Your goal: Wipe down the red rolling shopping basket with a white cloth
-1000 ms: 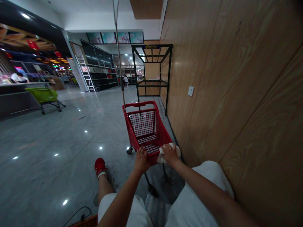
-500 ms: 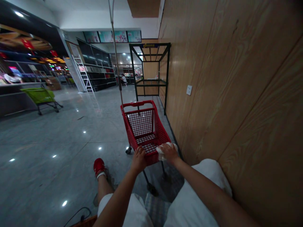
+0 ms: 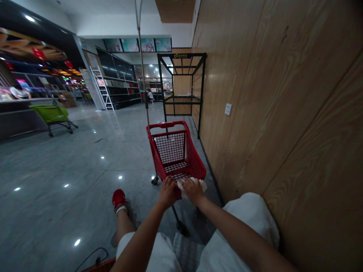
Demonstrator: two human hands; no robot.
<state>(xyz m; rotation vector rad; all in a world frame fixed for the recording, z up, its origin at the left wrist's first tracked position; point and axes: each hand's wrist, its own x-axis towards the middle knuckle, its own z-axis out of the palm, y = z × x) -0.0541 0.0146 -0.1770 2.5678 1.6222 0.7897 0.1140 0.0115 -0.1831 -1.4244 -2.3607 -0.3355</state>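
Directly in front of me stands a red shopping cart point(image 3: 196, 160) with a grid basket and black casters. My left hand point(image 3: 168, 192) is closed over the left part of the cart's near rim. Close beside it, my right hand point(image 3: 193, 190) presses a crumpled white cloth point(image 3: 203, 184) onto the same near rim. The fingers of my right hand are wrapped over the cloth, and part of it sticks out to the right. The rim beneath both hands is mostly hidden.
A wood-panelled wall point(image 3: 249, 124) with a socket point(image 3: 228, 109) runs close along the right. Behind the cart stands a dark metal frame rack point(image 3: 202, 94). A thin pole point(image 3: 143, 75) rises by the cart's far left corner. A green cart point(image 3: 52, 113) is at left.
My right hand has slid left along the near rim with the white cloth, from the right corner to beside my left hand. The left hand stays in place.
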